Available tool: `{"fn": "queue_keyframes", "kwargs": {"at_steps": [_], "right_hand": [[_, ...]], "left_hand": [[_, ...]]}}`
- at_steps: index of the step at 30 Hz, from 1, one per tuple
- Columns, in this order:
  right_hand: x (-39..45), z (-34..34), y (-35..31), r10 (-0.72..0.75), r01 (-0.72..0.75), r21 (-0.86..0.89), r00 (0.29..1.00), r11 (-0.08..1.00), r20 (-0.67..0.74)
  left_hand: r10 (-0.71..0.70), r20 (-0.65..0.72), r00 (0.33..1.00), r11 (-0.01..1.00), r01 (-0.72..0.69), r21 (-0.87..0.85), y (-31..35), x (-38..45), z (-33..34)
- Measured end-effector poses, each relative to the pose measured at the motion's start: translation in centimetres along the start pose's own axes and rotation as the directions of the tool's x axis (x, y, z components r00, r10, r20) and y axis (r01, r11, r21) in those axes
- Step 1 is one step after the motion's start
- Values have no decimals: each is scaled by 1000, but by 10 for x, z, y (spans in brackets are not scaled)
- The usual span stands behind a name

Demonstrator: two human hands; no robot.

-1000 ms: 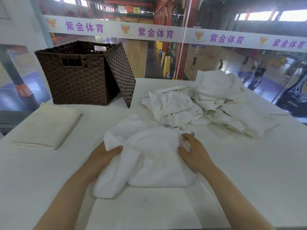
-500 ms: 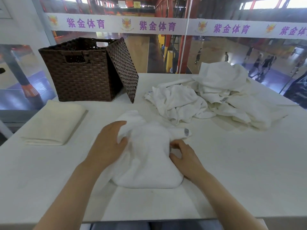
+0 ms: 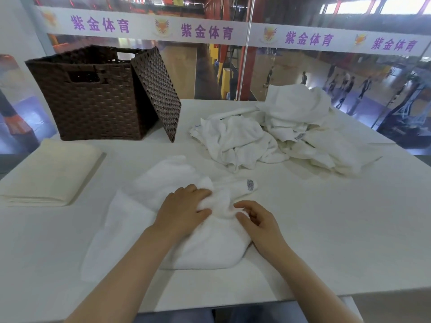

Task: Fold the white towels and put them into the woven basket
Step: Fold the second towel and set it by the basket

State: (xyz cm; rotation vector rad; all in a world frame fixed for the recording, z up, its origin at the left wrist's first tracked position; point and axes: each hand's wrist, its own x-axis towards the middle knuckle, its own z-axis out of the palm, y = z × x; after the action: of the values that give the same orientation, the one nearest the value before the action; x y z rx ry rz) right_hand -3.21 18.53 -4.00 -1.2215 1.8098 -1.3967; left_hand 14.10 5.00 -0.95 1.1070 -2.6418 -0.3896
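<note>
a: where are the hands, and what are they doing?

b: both hands meet near the middle of the tabletop (image 3: 326, 229), on a rumpled white towel (image 3: 186, 243). the left hand (image 3: 184, 208) has its fingers curled into a bunched ridge of cloth, gripping it. the right hand (image 3: 258, 217) lies just beside it at 3 o'clock, fingers bent and pinching the same ridge from the other side.

a: how does the towel lie from the hands?

b: right under them. its long axis runs roughly from 7 o'clock to 1 o'clock, a flat flap trailing toward 7 and a narrow tagged corner (image 3: 250, 184) poking out at 1. the left hand sits nearer the bulk of the cloth; the right hand is nearer that tagged corner. it is not yet folded, so spreading it flat looks like the next need.

a: and the basket?

b: the woven basket (image 3: 93, 99) stands at 11 o'clock, well apart from the hands, open on top, with its lid (image 3: 158, 94) leaning tilted against its right side. the left hand is the nearer one to it.

a: anything else around?

b: a folded cream towel (image 3: 49, 173) lies at 9 o'clock, between the hands and the basket's front. a heap of unfolded white towels (image 3: 275, 134) lies at 1 o'clock. nothing stands directly in the path toward the basket, though the leaning lid crowds its right edge.
</note>
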Motion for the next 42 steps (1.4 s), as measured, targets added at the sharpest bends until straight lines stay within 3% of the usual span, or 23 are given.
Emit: {"fn": "queue_keyframes", "kwargs": {"at_steps": [3, 7, 10, 14, 17, 21, 24, 27, 32, 39, 42], "right_hand": [[9, 0, -4, 38, -38, -24, 999, 999, -9], [21, 6, -6, 156, -156, -6, 988, 988, 4], [19, 10, -8, 79, -62, -252, 995, 966, 62], [12, 20, -8, -81, 156, -374, 975, 914, 209], [9, 29, 0, -186, 271, -417, 955, 868, 232], [12, 33, 2, -195, 250, -429, 966, 868, 170], [17, 31, 5, -201, 228, -394, 974, 891, 108], [25, 26, 10, -257, 274, -454, 961, 848, 101], [40, 15, 17, -314, 320, -552, 943, 770, 109], [54, -20, 31, -281, 236, -661, 959, 712, 40], [59, -42, 37, -251, 159, -708, 968, 688, -27]], "left_hand": [[43, -59, 997, 999, -43, -5, -6, -9, 1], [78, 24, 997, 976, -72, -207, -23, -22, -6], [129, 110, 986, 949, -91, -302, -35, -31, -13], [50, 170, 984, 943, 10, -332, -31, -27, -28], [-100, 123, 987, 963, 127, -239, -25, -15, -31], [-266, 10, 964, 958, 266, -106, -25, 6, -22], [-379, 74, 922, 925, 375, 67, -21, 22, -17], [-430, 137, 892, 893, 399, 209, -23, 32, -9], [-432, 265, 862, 900, 395, 182, -30, 43, -5], [-283, 6, 959, 948, 278, 152, -45, 42, -8], [-254, -108, 961, 967, 255, -2, -57, 33, -7]]}}
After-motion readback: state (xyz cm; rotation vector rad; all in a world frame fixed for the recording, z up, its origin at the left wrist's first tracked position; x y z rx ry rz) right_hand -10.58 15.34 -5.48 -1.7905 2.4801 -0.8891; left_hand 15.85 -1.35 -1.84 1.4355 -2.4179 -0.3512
